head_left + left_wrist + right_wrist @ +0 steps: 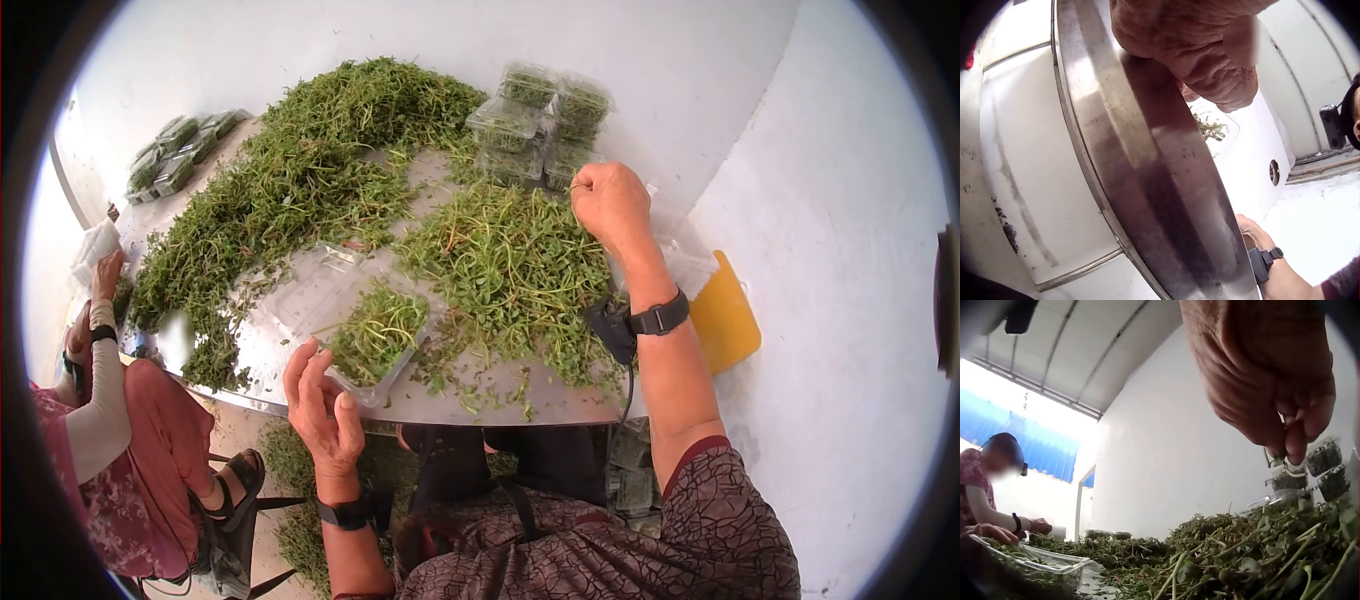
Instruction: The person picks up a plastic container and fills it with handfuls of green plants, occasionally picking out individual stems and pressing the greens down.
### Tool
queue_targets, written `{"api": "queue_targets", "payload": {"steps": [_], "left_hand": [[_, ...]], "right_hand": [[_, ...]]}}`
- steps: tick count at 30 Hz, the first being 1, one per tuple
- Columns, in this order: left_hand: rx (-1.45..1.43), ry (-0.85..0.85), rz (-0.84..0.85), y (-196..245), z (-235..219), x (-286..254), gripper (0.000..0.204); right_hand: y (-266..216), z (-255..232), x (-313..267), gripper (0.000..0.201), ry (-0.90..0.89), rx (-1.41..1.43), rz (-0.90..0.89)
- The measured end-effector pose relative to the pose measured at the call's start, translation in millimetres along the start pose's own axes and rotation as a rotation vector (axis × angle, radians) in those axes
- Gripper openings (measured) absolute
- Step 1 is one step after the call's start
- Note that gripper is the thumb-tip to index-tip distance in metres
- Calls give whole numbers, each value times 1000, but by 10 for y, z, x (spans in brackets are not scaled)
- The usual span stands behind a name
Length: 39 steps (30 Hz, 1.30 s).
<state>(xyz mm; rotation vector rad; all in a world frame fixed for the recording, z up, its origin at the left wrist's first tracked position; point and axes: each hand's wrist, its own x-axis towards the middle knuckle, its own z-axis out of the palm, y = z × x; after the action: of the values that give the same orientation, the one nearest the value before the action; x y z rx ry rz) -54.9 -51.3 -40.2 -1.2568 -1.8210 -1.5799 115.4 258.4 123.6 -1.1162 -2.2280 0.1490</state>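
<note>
My left hand [325, 420] is beside the near left corner of an open clear plastic box [408, 372], its fingers slightly bent and the thumb apart. Green sprigs [380, 325] partly fill the box. In the right wrist view the left hand [992, 533] is at the box's rim [1063, 567]; whether it touches is unclear. My right hand [612, 205] is raised over the right edge of a loose heap of greens [510, 265]. Its thumb and fingers pinch a small sprig [1277, 460] above the heap [1241, 550]. The left wrist view shows mostly the table's underside [1147, 162].
A larger heap of greens [290, 180] lies at the back left. Filled clear boxes [540, 125] are stacked behind the near heap, others [180, 155] at the far left. A yellow board [730, 318] is at the right. Another person [110, 430] sits at the left.
</note>
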Motion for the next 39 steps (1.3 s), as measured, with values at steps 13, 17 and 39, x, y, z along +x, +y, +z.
{"api": "queue_targets", "payload": {"steps": [13,17,39], "left_hand": [[18,-1,11,0,-6,-1,48],[14,0,21,-6,-6,-2,48],[-83,-6,-26,50,-6,11,46]], "right_hand": [[-62,112,-185,32,-395,1,-184],[49,277,-161,17,-228,-129,-278],[-607,-224,-336,9,-189,630,-64]]}}
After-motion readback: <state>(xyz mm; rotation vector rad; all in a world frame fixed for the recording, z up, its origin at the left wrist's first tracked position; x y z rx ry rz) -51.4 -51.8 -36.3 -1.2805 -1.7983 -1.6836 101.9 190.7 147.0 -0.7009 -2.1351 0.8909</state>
